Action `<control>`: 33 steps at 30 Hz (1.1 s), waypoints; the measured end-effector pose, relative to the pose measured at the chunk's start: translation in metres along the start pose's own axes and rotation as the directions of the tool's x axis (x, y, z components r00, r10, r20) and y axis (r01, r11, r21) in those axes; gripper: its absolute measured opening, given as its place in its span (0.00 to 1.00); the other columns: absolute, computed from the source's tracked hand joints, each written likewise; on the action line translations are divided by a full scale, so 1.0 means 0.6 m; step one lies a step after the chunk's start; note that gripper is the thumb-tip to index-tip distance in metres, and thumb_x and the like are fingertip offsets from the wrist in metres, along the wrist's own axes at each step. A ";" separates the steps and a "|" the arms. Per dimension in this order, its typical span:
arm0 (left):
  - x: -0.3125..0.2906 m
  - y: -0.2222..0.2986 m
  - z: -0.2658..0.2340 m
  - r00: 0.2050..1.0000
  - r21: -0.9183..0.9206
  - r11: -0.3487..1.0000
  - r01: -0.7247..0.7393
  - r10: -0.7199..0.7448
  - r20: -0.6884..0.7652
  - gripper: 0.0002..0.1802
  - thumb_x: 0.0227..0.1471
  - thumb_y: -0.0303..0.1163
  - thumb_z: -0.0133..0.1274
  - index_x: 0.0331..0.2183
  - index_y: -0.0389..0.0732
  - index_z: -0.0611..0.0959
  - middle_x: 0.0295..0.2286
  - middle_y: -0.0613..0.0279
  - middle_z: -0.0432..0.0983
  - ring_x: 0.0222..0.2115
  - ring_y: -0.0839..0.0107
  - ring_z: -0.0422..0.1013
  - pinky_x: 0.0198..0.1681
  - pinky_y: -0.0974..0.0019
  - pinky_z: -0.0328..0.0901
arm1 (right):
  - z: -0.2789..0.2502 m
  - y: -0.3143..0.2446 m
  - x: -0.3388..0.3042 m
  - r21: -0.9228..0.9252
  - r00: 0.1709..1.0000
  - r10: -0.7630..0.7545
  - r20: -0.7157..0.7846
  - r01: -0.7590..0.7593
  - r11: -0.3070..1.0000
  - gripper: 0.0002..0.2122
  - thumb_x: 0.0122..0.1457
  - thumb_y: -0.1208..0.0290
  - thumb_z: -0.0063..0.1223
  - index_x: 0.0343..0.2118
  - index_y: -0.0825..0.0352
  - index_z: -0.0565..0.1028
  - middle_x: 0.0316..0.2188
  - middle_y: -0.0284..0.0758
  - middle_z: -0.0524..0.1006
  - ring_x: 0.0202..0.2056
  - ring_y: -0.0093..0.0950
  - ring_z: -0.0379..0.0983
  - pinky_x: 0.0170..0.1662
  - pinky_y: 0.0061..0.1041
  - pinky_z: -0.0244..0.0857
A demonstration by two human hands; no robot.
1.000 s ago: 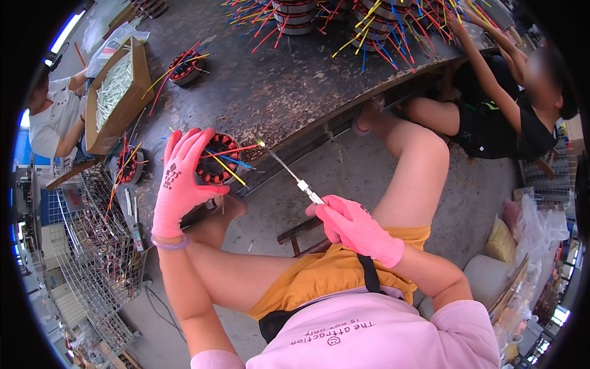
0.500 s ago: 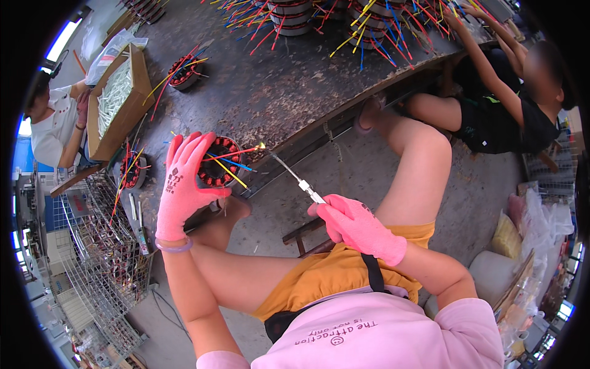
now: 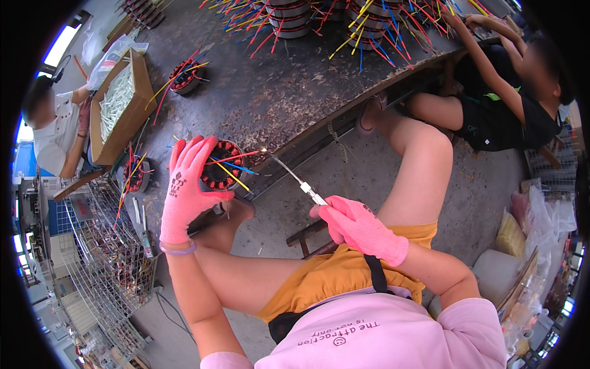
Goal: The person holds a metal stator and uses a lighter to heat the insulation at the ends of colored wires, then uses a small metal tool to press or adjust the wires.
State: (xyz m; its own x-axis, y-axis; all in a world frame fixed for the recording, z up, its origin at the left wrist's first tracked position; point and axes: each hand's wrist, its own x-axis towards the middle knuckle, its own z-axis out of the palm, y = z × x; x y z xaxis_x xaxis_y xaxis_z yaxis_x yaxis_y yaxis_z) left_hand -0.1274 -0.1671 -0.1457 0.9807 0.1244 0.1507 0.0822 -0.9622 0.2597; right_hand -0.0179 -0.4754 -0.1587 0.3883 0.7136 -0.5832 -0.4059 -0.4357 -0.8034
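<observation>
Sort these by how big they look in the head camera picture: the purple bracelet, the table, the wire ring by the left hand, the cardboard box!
1. table
2. cardboard box
3. wire ring by the left hand
4. purple bracelet

Lettering (image 3: 339,333) on pink shirt (image 3: 399,344), print (image 3: 176,184) on gloved hands (image 3: 192,187) (image 3: 361,230)

Room across tabletop (image 3: 252,86); wired stacks (image 3: 291,23) block beyond

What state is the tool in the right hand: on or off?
Likely on, uncertain: a bright spot shows at the end of the red wire, near the tip of the tool; the right hand covers its handle.
</observation>
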 end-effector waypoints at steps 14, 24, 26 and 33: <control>0.002 0.002 0.000 1.000 0.000 1.000 0.010 -0.010 0.015 0.54 0.25 0.44 0.71 0.57 0.40 0.72 0.54 0.55 0.70 0.60 0.54 0.60 0.68 0.46 0.44 | -0.005 -0.001 -0.002 -0.038 1.000 -0.023 0.017 0.024 0.999 0.14 0.67 0.63 0.44 0.42 0.71 0.74 0.18 0.27 0.66 0.20 0.16 0.62 0.25 0.20 0.59; 0.001 -0.001 0.002 1.000 0.003 1.000 0.001 -0.001 0.004 0.54 0.25 0.45 0.71 0.57 0.40 0.72 0.54 0.55 0.70 0.60 0.54 0.60 0.68 0.46 0.44 | -0.005 -0.010 -0.003 -0.056 0.999 0.023 0.026 -0.021 0.998 0.15 0.67 0.62 0.45 0.41 0.71 0.75 0.18 0.28 0.67 0.19 0.16 0.62 0.25 0.21 0.59; -0.001 -0.001 0.002 1.000 0.000 1.000 0.003 -0.003 0.002 0.54 0.25 0.45 0.71 0.57 0.40 0.72 0.54 0.55 0.70 0.60 0.54 0.60 0.68 0.46 0.44 | -0.004 -0.006 -0.001 -0.066 1.000 -0.007 0.027 0.009 0.998 0.15 0.67 0.62 0.45 0.41 0.71 0.75 0.18 0.28 0.68 0.19 0.16 0.63 0.25 0.21 0.60; 0.000 0.000 0.001 1.000 -0.003 1.000 0.010 -0.010 0.011 0.54 0.24 0.44 0.72 0.57 0.40 0.72 0.54 0.55 0.70 0.61 0.54 0.60 0.68 0.46 0.44 | -0.006 0.001 0.001 -0.076 0.999 -0.035 0.030 0.037 0.996 0.15 0.67 0.62 0.44 0.41 0.71 0.74 0.17 0.28 0.68 0.19 0.16 0.63 0.25 0.21 0.60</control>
State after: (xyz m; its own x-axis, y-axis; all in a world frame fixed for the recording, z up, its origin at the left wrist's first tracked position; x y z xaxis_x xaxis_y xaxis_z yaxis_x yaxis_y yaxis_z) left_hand -0.1270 -0.1675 -0.1463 0.9816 0.1318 0.1379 0.0919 -0.9602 0.2637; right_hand -0.0149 -0.4770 -0.1600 0.3774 0.7444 -0.5509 -0.3275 -0.4491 -0.8313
